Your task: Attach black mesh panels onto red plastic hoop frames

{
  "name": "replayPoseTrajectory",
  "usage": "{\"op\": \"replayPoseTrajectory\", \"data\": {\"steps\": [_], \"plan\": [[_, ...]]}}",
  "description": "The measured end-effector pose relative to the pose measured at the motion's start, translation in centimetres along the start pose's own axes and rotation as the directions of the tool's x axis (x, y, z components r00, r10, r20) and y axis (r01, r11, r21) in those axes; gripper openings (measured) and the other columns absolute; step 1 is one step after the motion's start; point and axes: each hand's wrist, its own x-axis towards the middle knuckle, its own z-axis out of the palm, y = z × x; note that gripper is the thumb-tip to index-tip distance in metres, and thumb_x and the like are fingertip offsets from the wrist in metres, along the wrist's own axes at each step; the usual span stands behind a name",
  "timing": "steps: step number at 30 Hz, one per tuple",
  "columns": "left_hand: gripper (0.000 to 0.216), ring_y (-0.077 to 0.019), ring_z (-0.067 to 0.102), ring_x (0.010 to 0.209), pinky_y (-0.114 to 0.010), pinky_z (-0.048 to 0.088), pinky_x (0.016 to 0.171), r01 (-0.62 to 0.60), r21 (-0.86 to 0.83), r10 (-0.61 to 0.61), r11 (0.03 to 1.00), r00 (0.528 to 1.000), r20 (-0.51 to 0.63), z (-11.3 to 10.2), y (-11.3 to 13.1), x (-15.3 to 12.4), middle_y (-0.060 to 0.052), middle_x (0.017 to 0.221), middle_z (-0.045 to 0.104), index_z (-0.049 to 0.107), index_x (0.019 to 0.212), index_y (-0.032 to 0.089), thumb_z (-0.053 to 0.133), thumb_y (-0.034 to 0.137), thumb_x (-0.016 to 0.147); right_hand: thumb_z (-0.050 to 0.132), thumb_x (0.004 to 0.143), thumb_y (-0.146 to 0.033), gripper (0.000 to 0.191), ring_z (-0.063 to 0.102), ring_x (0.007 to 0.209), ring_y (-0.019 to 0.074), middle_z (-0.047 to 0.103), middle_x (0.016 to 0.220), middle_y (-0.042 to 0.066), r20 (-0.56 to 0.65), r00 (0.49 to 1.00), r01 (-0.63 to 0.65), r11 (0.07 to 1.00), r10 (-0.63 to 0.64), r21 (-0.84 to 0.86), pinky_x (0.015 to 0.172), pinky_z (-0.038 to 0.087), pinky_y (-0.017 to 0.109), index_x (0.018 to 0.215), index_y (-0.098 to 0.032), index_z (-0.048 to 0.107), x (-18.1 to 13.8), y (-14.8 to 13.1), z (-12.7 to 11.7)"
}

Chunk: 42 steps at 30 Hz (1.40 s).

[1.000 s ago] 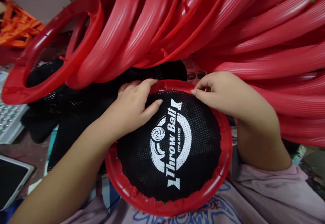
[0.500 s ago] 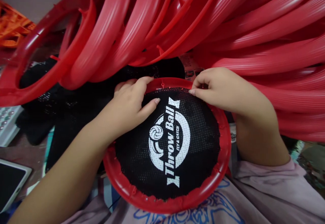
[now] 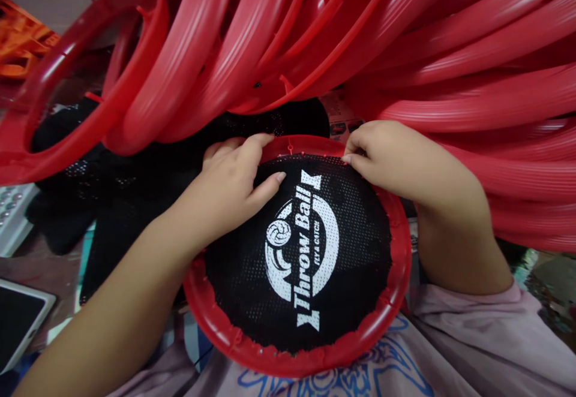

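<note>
A round red plastic ring point(image 3: 218, 332) rests against my lap, with a black mesh net point(image 3: 360, 253) stretched across it. White print on the net reads "Throw Ball, Fly & Catch". At the upper left of the rim, my left hand point(image 3: 236, 175) is closed round the ring, its fingers over the outer edge and its thumb lying on the mesh. My right hand point(image 3: 387, 154) pinches the net's edge at the upper right rim, thumb and forefinger together. Small pegs along the rim hold the mesh edge.
Many more red rings point(image 3: 198, 37) lean in a row across the back and right. Black mesh pieces point(image 3: 135, 187) lie beneath them at the left. A white-framed tablet-like device point(image 3: 22, 319) is at lower left, and orange plastic parts point(image 3: 27, 37) are at far left.
My right thumb and forefinger have shifted slightly right along the net's edge. My left hand keeps the same grip on the ring.
</note>
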Motion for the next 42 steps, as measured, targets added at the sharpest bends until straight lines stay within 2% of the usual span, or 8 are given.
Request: {"op": "replayPoseTrajectory", "data": {"steps": [9, 12, 15, 21, 25, 31, 35, 42], "plan": [[0.049, -0.034, 0.047, 0.132, -0.052, 0.039, 0.109, -0.106, 0.135, 0.117, 0.985, 0.99, -0.08, -1.6, 1.3, -1.3, -0.019, 0.14, 0.053, 0.052, 0.131, 0.008, 0.043, 0.037, 0.093, 0.052, 0.088, -0.018, 0.019, 0.063, 0.077, 0.0185, 0.071, 0.086, 0.006, -0.099, 0.991, 0.102, 0.979, -0.085, 0.175, 0.072, 0.046, 0.032, 0.089, -0.017, 0.071, -0.6, -0.9, -1.2], [0.041, -0.0267, 0.066, 0.091, -0.039, 0.051, 0.081, -0.012, 0.157, 0.03, 0.987, 0.993, -0.112, -4.0, 2.4, -6.0, -0.013, 0.097, 0.071, 0.067, 0.087, 0.015, 0.036, 0.041, 0.096, 0.055, 0.088, -0.019, 0.016, 0.063, 0.076, 0.0172, 0.07, 0.083, 0.005, -0.191, 0.964, 0.223, 0.953, -0.184, 0.204, 0.071, 0.048, 0.031, 0.089, -0.018, 0.07, -0.8, -1.1, -0.9], [0.055, -0.0154, 0.053, 0.049, -0.028, 0.035, 0.05, 0.206, 0.004, -0.202, 0.979, 0.96, 0.196, -5.5, 2.8, -12.6, -0.003, 0.053, 0.056, 0.056, 0.056, 0.019, 0.035, 0.051, 0.096, 0.057, 0.089, -0.021, 0.013, 0.064, 0.074, 0.0166, 0.069, 0.083, 0.005, -0.291, 0.903, 0.385, 0.897, -0.317, 0.216, 0.067, 0.051, 0.03, 0.089, -0.019, 0.069, -0.7, -1.6, -0.1], [0.048, -0.02, 0.062, 0.064, -0.027, 0.043, 0.059, 0.533, -0.39, -0.314, 0.751, 0.807, 0.5, -0.1, 3.0, -20.2, -0.006, 0.073, 0.071, 0.073, 0.077, 0.019, 0.045, 0.056, 0.092, 0.056, 0.091, -0.02, 0.013, 0.063, 0.083, 0.0195, 0.069, 0.088, 0.009, -0.489, 0.686, 0.631, 0.775, -0.539, 0.03, 0.075, 0.055, 0.035, 0.093, -0.018, 0.068, 1.0, -6.0, 0.3], [0.038, -0.0245, 0.063, 0.11, -0.038, 0.047, 0.101, 0.388, -0.909, -0.264, 0.151, 0.902, 0.341, 5.5, 4.8, -19.8, -0.005, 0.116, 0.071, 0.07, 0.114, 0.027, 0.05, 0.052, 0.094, 0.056, 0.09, -0.022, 0.02, 0.061, 0.097, 0.0273, 0.068, 0.104, 0.016, -0.458, 0.587, 0.671, 0.718, -0.667, -0.185, 0.088, 0.049, 0.041, 0.1, -0.011, 0.069, 4.2, -11.3, -0.5], [0.032, -0.0268, 0.065, 0.112, -0.041, 0.05, 0.102, 0.032, -0.852, -0.539, -0.522, 0.762, 0.359, 7.8, 6.6, -20.6, -0.003, 0.109, 0.074, 0.071, 0.109, 0.03, 0.065, 0.051, 0.086, 0.071, 0.08, -0.033, 0.065, 0.041, 0.133, 0.0371, 0.051, 0.143, 0.018, -0.119, 0.808, 0.518, 0.791, -0.577, -0.325, 0.109, 0.03, 0.051, 0.139, -0.013, 0.05, 10.3, -17.3, 0.2], [0.026, -0.024, 0.064, 0.116, -0.038, 0.05, 0.104, -0.196, -0.783, -0.628, -0.59, 0.72, 0.293, 7.3, 6.5, -21.8, 0.0, 0.119, 0.071, 0.07, 0.11, 0.032, 0.068, 0.042, 0.086, 0.066, 0.084, -0.036, 0.037, 0.057, 0.109, 0.0355, 0.065, 0.116, 0.019, -0.161, 0.828, 0.465, 0.819, -0.537, -0.336, 0.097, 0.036, 0.053, 0.113, -0.013, 0.068, 11.6, -18.1, 0.4], [0.044, -0.0304, 0.06, 0.122, -0.047, 0.044, 0.11, -0.446, -0.694, -0.798, -0.565, 0.508, 0.323, 5.9, 6.0, -21.9, -0.01, 0.114, 0.072, 0.07, 0.111, 0.016, 0.056, 0.052, 0.09, 0.059, 0.088, -0.025, 0.018, 0.058, 0.103, 0.0269, 0.07, 0.107, 0.01, -0.256, 0.699, 0.635, 0.744, -0.668, -0.209, 0.091, 0.042, 0.042, 0.097, -0.017, 0.072, 11.6, -18.4, -3.5]]}}
